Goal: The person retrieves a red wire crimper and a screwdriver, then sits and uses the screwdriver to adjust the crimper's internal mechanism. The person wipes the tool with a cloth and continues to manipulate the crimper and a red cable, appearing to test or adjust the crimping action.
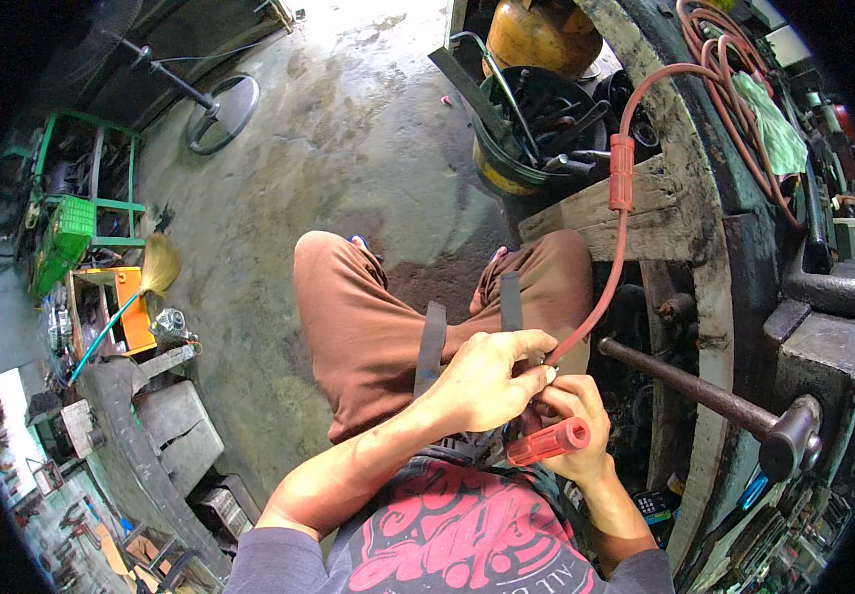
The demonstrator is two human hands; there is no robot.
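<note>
My left hand (487, 381) is closed, its thumb and fingertips pinching a thin reddish hose (617, 259) in front of my lap. Close against it, my right hand (578, 421) has its fingers curled in; what they grip is partly hidden, though the hose runs in between both hands. A red ribbed plastic cylinder (544, 443) with a round hole in its end sticks out below my right fingers, near my shirt. Farther up, a similar red ribbed sleeve (621, 173) sits around the hose, which arcs right over the bench edge.
A bench vise (794, 436) with a long bar handle (690, 388) stands right. Beyond my knees is a dark bucket (507, 178) of metal scraps beside a yellow gas cylinder (546, 35). At left are a broom (157, 267), a green crate (63, 238) and a pedestal stand (225, 114).
</note>
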